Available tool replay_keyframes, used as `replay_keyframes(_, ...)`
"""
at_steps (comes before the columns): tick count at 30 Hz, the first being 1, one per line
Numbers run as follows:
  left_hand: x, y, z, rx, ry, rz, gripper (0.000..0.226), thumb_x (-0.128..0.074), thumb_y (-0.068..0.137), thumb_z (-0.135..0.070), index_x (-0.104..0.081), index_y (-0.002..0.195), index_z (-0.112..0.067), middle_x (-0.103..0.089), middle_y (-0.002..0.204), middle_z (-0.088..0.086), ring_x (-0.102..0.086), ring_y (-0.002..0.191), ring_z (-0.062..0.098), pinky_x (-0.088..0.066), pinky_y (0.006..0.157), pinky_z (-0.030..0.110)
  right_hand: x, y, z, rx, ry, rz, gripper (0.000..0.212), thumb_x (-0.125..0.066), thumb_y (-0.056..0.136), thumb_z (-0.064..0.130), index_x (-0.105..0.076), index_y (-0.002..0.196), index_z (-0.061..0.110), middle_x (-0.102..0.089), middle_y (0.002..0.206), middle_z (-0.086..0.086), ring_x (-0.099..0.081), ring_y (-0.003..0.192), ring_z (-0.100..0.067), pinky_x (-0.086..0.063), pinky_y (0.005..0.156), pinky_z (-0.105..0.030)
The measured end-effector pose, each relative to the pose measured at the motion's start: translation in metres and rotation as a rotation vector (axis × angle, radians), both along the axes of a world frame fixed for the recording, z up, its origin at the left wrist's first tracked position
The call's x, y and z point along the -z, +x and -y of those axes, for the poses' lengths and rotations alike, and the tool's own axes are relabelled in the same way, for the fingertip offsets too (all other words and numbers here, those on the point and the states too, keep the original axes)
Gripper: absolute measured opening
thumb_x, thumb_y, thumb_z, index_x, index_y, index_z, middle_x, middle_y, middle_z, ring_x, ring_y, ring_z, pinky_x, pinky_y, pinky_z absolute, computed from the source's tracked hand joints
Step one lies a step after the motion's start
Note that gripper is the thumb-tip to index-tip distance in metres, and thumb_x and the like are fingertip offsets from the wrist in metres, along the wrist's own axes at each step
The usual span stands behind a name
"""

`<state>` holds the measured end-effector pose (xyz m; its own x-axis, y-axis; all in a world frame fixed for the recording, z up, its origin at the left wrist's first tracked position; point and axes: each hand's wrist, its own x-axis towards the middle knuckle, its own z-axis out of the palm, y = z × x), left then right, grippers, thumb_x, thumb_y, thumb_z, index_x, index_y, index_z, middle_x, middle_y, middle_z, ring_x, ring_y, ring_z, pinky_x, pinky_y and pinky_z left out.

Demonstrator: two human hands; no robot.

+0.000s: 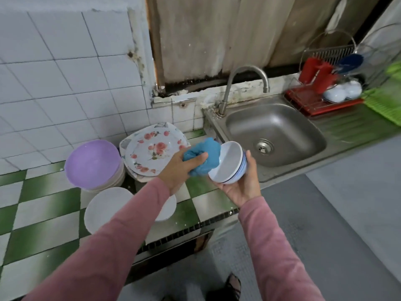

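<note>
White ceramic bowl with thin blue lines round its outside [227,165] rests in our right hand [244,190]. That hand cups it from below and from the right, with the fingers curled up the outer wall. We hold the bowl tilted on its side, so its mouth faces left and a little up, straight at our left hand [176,170]. The left hand is closed round a bunched blue cloth [202,158], thumb clamped across the front, and the cloth touches the bowl's left rim.

As we judge it, the coming move turns on a short push to the right. The cloth goes into the hollow along the line the mouth faces, while our right hand braces behind. The left hand is the nearer one to the hollow.

The bowl hangs above the place where the green-and-white tiled desk [43,205] meets the near left corner of the steel sink [308,127].

- **Left of the hands:** a flowered white plate [152,153] and a purple plastic bowl [93,164] on a stack, with plain white plates [104,209] nearer us, close under our left forearm.
- **Over the sink:** the room is open.
- **Far right:** a red dish rack [303,101].
</note>
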<state>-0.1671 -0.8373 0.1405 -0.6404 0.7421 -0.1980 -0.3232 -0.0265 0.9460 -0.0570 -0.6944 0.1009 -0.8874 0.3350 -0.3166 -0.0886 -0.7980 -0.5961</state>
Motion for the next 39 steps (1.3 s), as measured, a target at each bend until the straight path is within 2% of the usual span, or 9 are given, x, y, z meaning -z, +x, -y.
replay_keyframes(3, 0.004, 0.024, -0.04, 0.001, 0.012, 0.037, 0.029, -0.066, 0.088, -0.018, -0.064, 0.115, -0.008, -0.074, 0.102, 0.005, -0.07, 0.095, 0.02, -0.057, 0.086, 0.033, -0.004, 0.036, -0.035, 0.078, 0.028, -0.01, 0.078, -0.086, 0.063, 0.047, -0.062, 0.128, 0.01, -0.064, 0.121, -0.018, -0.055, 0.117, -0.037, -0.038, 0.107, -0.052)
replay_keyframes(6, 0.009, 0.051, -0.086, -0.026, 0.016, 0.085, 0.046, -0.068, 0.086, -0.019, -0.058, 0.127, -0.001, -0.071, 0.111, 0.012, -0.069, 0.099, 0.024, -0.056, 0.084, 0.034, -0.013, 0.077, -0.073, 0.165, 0.058, 0.023, 0.096, -0.091, 0.056, 0.045, -0.054, 0.137, 0.011, -0.061, 0.124, -0.017, -0.055, 0.122, -0.037, -0.056, 0.088, -0.044)
replay_keyframes(10, 0.013, 0.101, -0.159, 0.018, -0.01, 0.093, 0.037, -0.065, 0.092, -0.018, -0.06, 0.126, -0.006, -0.07, 0.109, 0.011, -0.068, 0.098, 0.025, -0.055, 0.086, 0.038, -0.018, 0.142, -0.131, 0.287, 0.162, 0.067, 0.108, -0.096, 0.048, 0.05, -0.052, 0.14, 0.016, -0.066, 0.123, -0.01, -0.065, 0.106, -0.022, -0.059, 0.077, -0.035)
replay_keyframes(15, 0.006, 0.185, -0.267, 0.123, -0.024, -0.01, 0.019, -0.07, 0.089, -0.019, -0.065, 0.107, -0.015, -0.07, 0.101, 0.013, -0.067, 0.091, 0.026, -0.053, 0.088, 0.043, -0.016, 0.232, -0.217, 0.467, 0.336, 0.212, 0.09, -0.086, 0.064, 0.049, -0.053, 0.139, 0.011, -0.063, 0.132, -0.017, -0.06, 0.124, -0.034, -0.048, 0.105, -0.052)
replay_keyframes(21, 0.011, 0.262, -0.378, 0.219, -0.046, -0.013, 0.011, -0.069, 0.091, -0.021, -0.069, 0.101, -0.021, -0.074, 0.102, 0.008, -0.069, 0.1, 0.029, -0.051, 0.097, 0.051, -0.017, 0.323, -0.3, 0.756, 0.358, 0.271, 0.09, -0.091, 0.059, 0.046, -0.053, 0.132, 0.01, -0.067, 0.122, -0.012, -0.067, 0.104, -0.024, -0.056, 0.08, -0.038)
replay_keyframes(23, 0.014, 0.275, -0.404, 0.243, -0.059, -0.02, 0.012, -0.069, 0.091, -0.022, -0.07, 0.103, -0.02, -0.074, 0.105, 0.009, -0.069, 0.102, 0.029, -0.052, 0.097, 0.049, -0.017, 0.339, -0.324, 0.791, 0.389, 0.305, 0.071, -0.086, 0.063, 0.041, -0.054, 0.12, 0.013, -0.066, 0.109, -0.008, -0.065, 0.093, -0.019, -0.054, 0.076, -0.037)
replay_keyframes(28, 0.022, 0.272, -0.461, 0.21, -0.088, -0.002, 0.013, -0.067, 0.092, -0.021, -0.068, 0.104, -0.019, -0.073, 0.107, 0.01, -0.069, 0.101, 0.027, -0.054, 0.09, 0.041, -0.007, 0.335, -0.382, 0.741, 0.487, 0.424, 0.085, -0.085, 0.058, 0.048, -0.049, 0.128, 0.014, -0.065, 0.115, -0.007, -0.066, 0.095, -0.015, -0.055, 0.085, -0.038)
replay_keyframes(34, 0.029, 0.237, -0.537, 0.094, -0.069, -0.006, 0.023, -0.067, 0.092, -0.021, -0.063, 0.114, -0.018, -0.069, 0.109, 0.01, -0.067, 0.1, 0.025, -0.055, 0.083, 0.035, -0.001, 0.288, -0.456, 0.637, 0.597, 0.5, 0.092, -0.085, 0.058, 0.05, -0.044, 0.133, 0.018, -0.062, 0.122, -0.004, -0.066, 0.103, -0.016, -0.055, 0.07, -0.021)
replay_keyframes(39, 0.023, 0.194, -0.608, -0.004, -0.044, 0.006, 0.028, -0.068, 0.091, -0.018, -0.061, 0.117, -0.012, -0.068, 0.105, 0.007, -0.067, 0.09, 0.017, -0.056, 0.071, 0.021, -0.012, 0.233, -0.534, 0.551, 0.712, 0.536, 0.099, -0.085, 0.049, 0.059, -0.044, 0.131, 0.023, -0.059, 0.122, 0.001, -0.064, 0.105, -0.015, -0.053, 0.075, -0.023)
